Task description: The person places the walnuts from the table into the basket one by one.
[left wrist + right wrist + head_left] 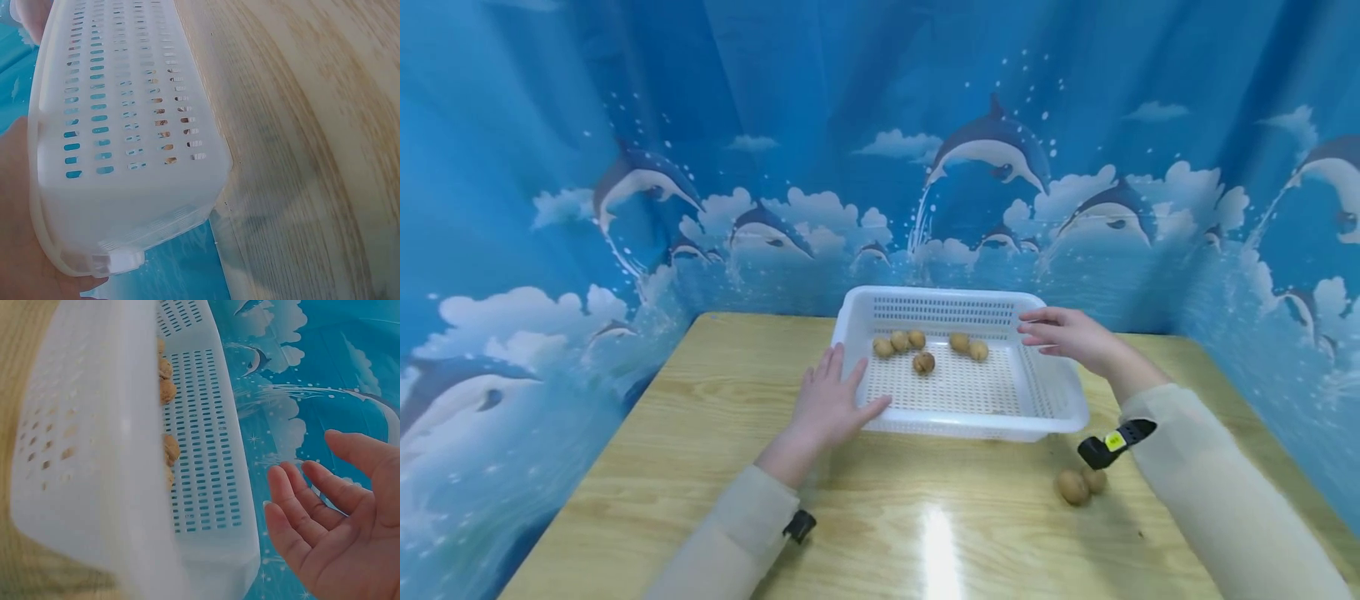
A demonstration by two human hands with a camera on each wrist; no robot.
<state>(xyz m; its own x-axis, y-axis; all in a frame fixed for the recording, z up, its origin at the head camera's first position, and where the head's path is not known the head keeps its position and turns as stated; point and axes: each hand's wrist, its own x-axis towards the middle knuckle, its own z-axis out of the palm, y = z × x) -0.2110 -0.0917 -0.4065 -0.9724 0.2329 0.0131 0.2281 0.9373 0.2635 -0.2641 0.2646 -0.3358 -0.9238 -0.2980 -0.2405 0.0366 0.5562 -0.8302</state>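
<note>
A white perforated plastic basket stands on the wooden table, with several walnuts on its floor toward the back and left. My left hand, fingers spread, rests at the basket's left rim; the left wrist view shows part of that hand along the rim. Over the basket's right end is my right hand, its fingers loosely extended and nothing in them. In the right wrist view, that hand has its palm showing, apart from the basket wall.
Two more walnuts lie on the table to the right, in front of the basket and near the right forearm. A blue curtain printed with dolphins hangs behind and on both sides of the table.
</note>
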